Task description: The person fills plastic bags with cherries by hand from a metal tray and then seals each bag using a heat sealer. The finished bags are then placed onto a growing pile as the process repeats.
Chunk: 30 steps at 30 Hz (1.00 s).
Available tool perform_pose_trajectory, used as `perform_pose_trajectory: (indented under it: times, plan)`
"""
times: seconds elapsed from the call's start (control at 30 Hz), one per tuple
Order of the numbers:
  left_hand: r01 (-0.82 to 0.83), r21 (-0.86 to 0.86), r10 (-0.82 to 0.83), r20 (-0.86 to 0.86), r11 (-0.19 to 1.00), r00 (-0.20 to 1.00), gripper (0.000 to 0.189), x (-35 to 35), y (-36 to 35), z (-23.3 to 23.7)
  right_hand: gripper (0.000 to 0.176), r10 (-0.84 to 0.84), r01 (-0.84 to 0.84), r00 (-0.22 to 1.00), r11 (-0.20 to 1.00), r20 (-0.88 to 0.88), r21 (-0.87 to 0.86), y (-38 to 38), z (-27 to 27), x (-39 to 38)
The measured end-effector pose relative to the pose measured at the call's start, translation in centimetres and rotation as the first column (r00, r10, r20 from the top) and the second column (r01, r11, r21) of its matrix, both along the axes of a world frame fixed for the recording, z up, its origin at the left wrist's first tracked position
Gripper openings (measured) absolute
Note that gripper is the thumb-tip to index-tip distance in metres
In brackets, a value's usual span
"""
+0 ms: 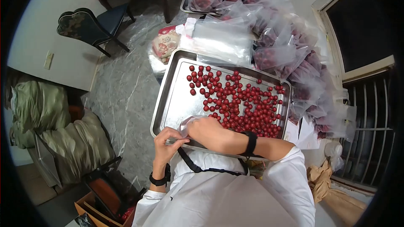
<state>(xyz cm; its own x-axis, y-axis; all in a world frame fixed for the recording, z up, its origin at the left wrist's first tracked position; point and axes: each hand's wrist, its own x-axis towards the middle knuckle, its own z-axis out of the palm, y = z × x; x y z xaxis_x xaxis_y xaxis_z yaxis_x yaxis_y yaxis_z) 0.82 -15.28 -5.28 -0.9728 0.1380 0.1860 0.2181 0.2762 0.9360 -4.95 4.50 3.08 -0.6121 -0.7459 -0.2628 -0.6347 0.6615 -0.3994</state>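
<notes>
My left hand (167, 141) is closed in a pinch on the edge of a small see-through plastic bag (184, 131), at the near left corner of a metal tray (172, 96). My right hand (209, 133) is curled at the same bag, back of the hand upward, and its fingertips are mostly hidden. The bag looks crumpled, and I cannot see anything inside it. Many round dark red balls (252, 96), fruit-like and shiny, lie loose across the middle and right of the tray, some just beyond my right hand.
A stack of flat plastic bags (223, 38) lies behind the tray. Filled plastic bags (277, 59) are heaped along the back and right. A dark chair (90, 27) stands at the far left, and brown paper (336, 197) lies at the lower right.
</notes>
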Motion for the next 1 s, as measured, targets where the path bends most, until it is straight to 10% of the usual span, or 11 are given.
perform_pose_trajectory:
  times: [0.23, 0.43, 0.67, 1.0]
  plan:
    - [-0.027, 0.055, 0.026, 0.023, 0.998, 0.999, 0.025, -0.9, -0.4, -0.2, 0.015, -0.021, 0.018, 0.999, 0.991, 0.024, 0.134, -1.4, -0.9, -1.2]
    - [0.058, 0.041, -0.057, -0.038, 0.997, 0.998, 0.025, -1.4, -1.1, 0.0, 0.021, -0.322, 0.363, 0.931, 0.766, 0.172, -0.531, 5.1, 2.3, -2.5]
    - [0.126, 0.271, -0.134, 0.011, 0.954, 0.991, 0.026, -1.8, -0.3, -1.7, 0.109, -0.166, 0.343, 0.913, 0.807, 0.372, -0.482, 8.7, -7.7, -0.2]
    - [0.002, 0.361, -0.105, 0.266, 0.933, 0.958, 0.028, -2.5, 0.6, 0.3, 0.061, -0.145, 0.436, 0.888, 0.567, 0.435, -0.699, 5.1, -10.1, 1.0]
